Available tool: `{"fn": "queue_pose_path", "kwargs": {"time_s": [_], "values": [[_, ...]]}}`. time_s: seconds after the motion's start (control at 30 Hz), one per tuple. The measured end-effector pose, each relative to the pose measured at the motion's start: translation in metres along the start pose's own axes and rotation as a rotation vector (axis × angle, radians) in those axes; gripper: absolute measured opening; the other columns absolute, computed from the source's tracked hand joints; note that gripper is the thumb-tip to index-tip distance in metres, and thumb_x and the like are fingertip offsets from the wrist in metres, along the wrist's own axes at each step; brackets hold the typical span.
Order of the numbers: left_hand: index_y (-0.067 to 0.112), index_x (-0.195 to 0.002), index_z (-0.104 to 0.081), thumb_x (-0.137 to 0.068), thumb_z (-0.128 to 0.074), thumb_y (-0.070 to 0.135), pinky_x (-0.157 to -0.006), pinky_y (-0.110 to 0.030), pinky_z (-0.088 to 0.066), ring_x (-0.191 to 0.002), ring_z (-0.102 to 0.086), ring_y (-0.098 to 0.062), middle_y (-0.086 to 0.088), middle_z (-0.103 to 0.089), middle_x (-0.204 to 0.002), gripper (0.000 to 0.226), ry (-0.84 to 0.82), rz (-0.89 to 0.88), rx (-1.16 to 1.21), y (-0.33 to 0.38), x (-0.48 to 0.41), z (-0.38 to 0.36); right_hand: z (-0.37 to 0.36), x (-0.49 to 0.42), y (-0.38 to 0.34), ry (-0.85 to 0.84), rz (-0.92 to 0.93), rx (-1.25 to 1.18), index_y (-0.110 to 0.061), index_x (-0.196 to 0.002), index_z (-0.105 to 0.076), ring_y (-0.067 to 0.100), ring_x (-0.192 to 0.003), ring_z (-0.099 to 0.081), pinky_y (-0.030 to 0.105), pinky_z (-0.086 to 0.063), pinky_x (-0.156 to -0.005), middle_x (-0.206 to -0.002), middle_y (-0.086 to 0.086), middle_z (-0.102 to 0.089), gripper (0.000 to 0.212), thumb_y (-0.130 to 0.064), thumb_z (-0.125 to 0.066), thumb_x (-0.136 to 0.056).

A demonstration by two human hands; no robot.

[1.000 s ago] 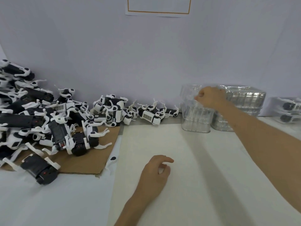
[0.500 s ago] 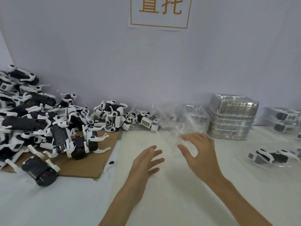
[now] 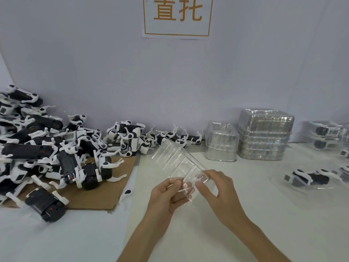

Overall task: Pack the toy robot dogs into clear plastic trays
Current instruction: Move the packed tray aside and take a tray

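A clear plastic tray (image 3: 175, 159) is held tilted above the middle of the table. My left hand (image 3: 168, 193) pinches its near edge between thumb and fingers. My right hand (image 3: 219, 190) grips the same near edge from the right. A big heap of black and white toy robot dogs (image 3: 47, 152) lies at the left, partly on a sheet of brown cardboard (image 3: 105, 191). Two stacks of empty clear trays (image 3: 264, 135) stand against the wall at the right. A packed tray holding one dog (image 3: 309, 178) rests at the right.
More packed trays (image 3: 328, 137) are stacked at the far right against the wall. A paper sign (image 3: 177, 16) with orange characters hangs on the wall. The white table (image 3: 188, 233) runs under my forearms.
My right hand pulled a tray from the stack and brought it toward me. My left hand rose from the table and took hold of the tray's near edge.
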State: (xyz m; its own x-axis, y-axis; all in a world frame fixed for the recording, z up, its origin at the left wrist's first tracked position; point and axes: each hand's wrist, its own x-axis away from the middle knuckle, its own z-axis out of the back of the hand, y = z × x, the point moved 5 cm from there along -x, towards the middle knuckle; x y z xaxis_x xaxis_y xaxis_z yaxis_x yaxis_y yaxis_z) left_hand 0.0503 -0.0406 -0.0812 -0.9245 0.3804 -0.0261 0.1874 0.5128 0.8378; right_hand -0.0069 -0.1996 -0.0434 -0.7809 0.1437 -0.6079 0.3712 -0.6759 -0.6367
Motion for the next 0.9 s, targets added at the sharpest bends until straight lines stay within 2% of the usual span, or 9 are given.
{"fn": "queue_pose_path", "kwargs": {"time_s": [0.13,0.3,0.4,0.47,0.57,0.67,0.77,0.83,0.9], "values": [[0.0,-0.099,-0.066,-0.076,-0.073,0.019,-0.072,-0.034,-0.06,-0.088,-0.075,-0.031,-0.019,-0.073,-0.091,0.031,0.043,0.007,-0.012,-0.001,0.0,0.002,0.0,-0.003,-0.009,0.009,0.022,-0.029,-0.041,-0.087,-0.061,-0.003,-0.1,-0.055,0.025,-0.033,-0.093,-0.095,-0.029,-0.063,0.016,-0.056,-0.056,-0.085],[0.002,-0.086,-0.072,-0.071,-0.078,0.019,-0.071,-0.033,-0.06,-0.077,-0.073,-0.028,-0.018,-0.069,-0.083,0.024,0.069,0.037,-0.026,-0.003,-0.002,0.006,-0.002,-0.002,-0.006,-0.054,-0.057,-0.09,-0.037,-0.088,-0.065,0.007,-0.101,-0.056,0.031,-0.037,-0.096,-0.093,-0.023,-0.065,0.011,-0.047,-0.064,-0.087],[-0.001,-0.087,-0.068,-0.07,-0.078,0.02,-0.071,-0.032,-0.06,-0.072,-0.07,-0.027,-0.017,-0.068,-0.08,0.029,0.09,0.033,-0.051,-0.003,-0.002,0.008,-0.005,0.0,-0.003,-0.087,-0.119,-0.143,-0.032,-0.09,-0.067,0.016,-0.104,-0.057,0.029,-0.041,-0.095,-0.092,-0.019,-0.066,0.009,-0.026,-0.073,-0.09],[0.001,-0.083,-0.068,-0.07,-0.078,0.022,-0.071,-0.032,-0.06,-0.071,-0.069,-0.025,-0.015,-0.069,-0.079,0.027,0.084,0.018,-0.07,-0.003,-0.002,0.007,-0.004,-0.001,-0.004,-0.083,-0.133,-0.197,-0.024,-0.088,-0.067,0.011,-0.096,-0.059,0.022,-0.042,-0.089,-0.089,-0.013,-0.068,0.012,-0.015,-0.075,-0.088],[0.005,-0.082,-0.069,-0.074,-0.077,0.025,-0.073,-0.031,-0.059,-0.078,-0.071,-0.025,-0.016,-0.07,-0.082,0.023,0.043,-0.032,-0.083,0.002,-0.001,0.004,-0.004,-0.002,-0.005,-0.098,-0.167,-0.28,-0.019,-0.085,-0.063,0.01,-0.089,-0.06,0.019,-0.043,-0.085,-0.087,-0.007,-0.069,0.015,-0.009,-0.076,-0.086],[0.002,-0.101,-0.068,-0.088,-0.074,0.025,-0.081,-0.031,-0.058,-0.098,-0.073,-0.03,-0.019,-0.074,-0.102,0.027,-0.09,-0.046,-0.132,0.007,0.004,-0.006,-0.003,-0.002,-0.002,-0.074,-0.19,-0.287,-0.018,-0.082,-0.058,0.009,-0.086,-0.06,0.02,-0.043,-0.08,-0.082,-0.009,-0.066,0.018,-0.02,-0.076,-0.08],[0.003,-0.122,-0.066,-0.098,-0.062,0.019,-0.094,-0.032,-0.056,-0.115,-0.068,-0.026,-0.017,-0.072,-0.117,0.029,-0.218,-0.046,-0.237,-0.002,0.01,-0.023,-0.004,-0.001,0.007,-0.082,-0.259,-0.234,-0.02,-0.082,-0.058,0.007,-0.084,-0.061,0.021,-0.045,-0.075,-0.082,-0.01,-0.066,0.026,-0.027,-0.083,-0.079],[0.003,-0.12,-0.068,-0.103,-0.053,0.009,-0.098,-0.033,-0.055,-0.116,-0.068,-0.027,-0.018,-0.073,-0.115,0.024,-0.187,-0.073,-0.294,-0.01,0.011,-0.029,-0.008,0.001,0.009,-0.123,-0.268,-0.241,-0.026,-0.083,-0.061,0.0,-0.084,-0.063,0.014,-0.044,-0.072,-0.083,-0.015,-0.069,0.02,-0.024,-0.081,-0.081],[0.002,-0.118,-0.069,-0.104,-0.048,0.007,-0.094,-0.03,-0.055,-0.115,-0.068,-0.028,-0.017,-0.073,-0.114,0.025,-0.153,-0.084,-0.297,-0.012,0.011,-0.031,-0.011,0.001,0.008,-0.167,-0.259,-0.284,-0.029,-0.09,-0.066,-0.001,-0.092,-0.066,0.012,-0.047,-0.076,-0.091,-0.017,-0.072,0.016,-0.023,-0.079,-0.085]]}}
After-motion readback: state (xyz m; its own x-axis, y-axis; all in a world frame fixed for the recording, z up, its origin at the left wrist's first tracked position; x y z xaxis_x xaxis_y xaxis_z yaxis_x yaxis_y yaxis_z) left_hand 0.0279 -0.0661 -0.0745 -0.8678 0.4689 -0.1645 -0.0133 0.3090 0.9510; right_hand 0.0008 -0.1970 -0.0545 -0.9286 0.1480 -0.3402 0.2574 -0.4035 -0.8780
